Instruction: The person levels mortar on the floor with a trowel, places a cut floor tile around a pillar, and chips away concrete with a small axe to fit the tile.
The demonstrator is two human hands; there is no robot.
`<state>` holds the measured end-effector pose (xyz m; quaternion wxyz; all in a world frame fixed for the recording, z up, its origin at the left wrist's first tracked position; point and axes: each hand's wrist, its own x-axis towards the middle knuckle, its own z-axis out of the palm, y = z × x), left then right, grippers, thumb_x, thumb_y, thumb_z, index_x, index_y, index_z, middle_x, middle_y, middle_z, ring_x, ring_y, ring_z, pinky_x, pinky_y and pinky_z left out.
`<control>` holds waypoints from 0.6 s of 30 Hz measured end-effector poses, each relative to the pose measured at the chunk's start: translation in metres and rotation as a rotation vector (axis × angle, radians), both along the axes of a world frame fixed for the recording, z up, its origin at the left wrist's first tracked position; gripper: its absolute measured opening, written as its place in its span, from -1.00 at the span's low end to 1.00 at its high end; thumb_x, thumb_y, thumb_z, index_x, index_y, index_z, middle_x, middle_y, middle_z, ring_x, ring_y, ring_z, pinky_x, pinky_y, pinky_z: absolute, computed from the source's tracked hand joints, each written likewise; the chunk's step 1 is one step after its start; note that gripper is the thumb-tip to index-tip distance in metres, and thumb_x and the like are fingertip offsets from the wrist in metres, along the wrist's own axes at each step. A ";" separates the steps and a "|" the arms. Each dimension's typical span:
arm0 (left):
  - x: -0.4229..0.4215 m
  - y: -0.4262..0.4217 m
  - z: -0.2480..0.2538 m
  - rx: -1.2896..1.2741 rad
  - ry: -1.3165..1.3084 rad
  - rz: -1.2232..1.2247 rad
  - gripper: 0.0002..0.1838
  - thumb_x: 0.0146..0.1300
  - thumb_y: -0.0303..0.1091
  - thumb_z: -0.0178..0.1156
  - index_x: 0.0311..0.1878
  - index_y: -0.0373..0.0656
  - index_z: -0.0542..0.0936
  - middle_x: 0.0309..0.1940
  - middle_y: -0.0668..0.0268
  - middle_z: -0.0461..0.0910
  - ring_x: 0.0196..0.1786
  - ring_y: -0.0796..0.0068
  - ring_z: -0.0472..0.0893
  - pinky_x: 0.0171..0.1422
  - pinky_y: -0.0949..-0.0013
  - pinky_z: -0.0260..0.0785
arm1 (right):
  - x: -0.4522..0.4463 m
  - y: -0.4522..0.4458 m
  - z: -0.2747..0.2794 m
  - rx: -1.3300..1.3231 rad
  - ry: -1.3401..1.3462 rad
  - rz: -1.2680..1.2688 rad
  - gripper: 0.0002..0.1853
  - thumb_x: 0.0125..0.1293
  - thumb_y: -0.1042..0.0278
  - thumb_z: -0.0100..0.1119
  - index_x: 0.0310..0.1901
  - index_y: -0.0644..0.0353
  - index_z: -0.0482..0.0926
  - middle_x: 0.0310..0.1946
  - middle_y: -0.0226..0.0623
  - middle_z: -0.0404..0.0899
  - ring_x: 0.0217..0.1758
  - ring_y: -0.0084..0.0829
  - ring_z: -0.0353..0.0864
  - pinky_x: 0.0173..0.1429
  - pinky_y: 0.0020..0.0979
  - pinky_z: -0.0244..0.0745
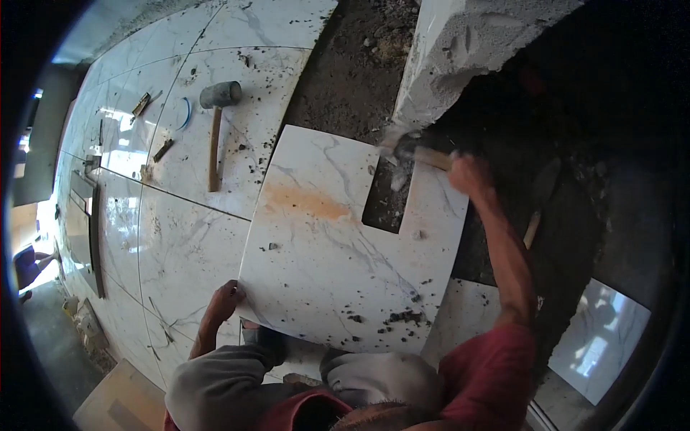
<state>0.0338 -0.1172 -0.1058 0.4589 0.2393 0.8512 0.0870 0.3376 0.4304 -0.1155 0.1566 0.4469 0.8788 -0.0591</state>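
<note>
My right hand [471,174] is wrapped round the wooden handle of a hammer [433,158]. Its dark head is smeared by motion at the base of the rough concrete pillar [460,57], with pale bits of debris around it. A large white, grey-veined tile [309,251] lies in front of me, with a rectangular notch cut in its far side and an orange-brown stain. At the tile's near left corner, my left hand [227,296] is closed on the edge. Dark crumbs of mortar [406,316] are scattered over the tile's near right part.
A rubber mallet [216,129] rests on the laid floor tiles [187,223] to the left. Dark soil [338,79] borders the pillar. A trowel [543,194] lies in the dirt at right, beyond my forearm. Another tile piece [600,337] sits at lower right.
</note>
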 end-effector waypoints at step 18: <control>0.005 0.006 0.013 0.056 0.026 0.033 -0.64 0.18 -0.27 0.16 0.00 -0.26 0.50 -0.27 -0.03 0.61 -0.20 0.06 0.62 -0.13 0.16 0.42 | 0.023 0.038 -0.021 -0.122 0.099 0.009 -0.75 0.06 0.31 0.15 -0.28 0.32 0.58 -0.19 0.15 0.56 -0.06 0.13 0.54 -0.05 -0.11 0.52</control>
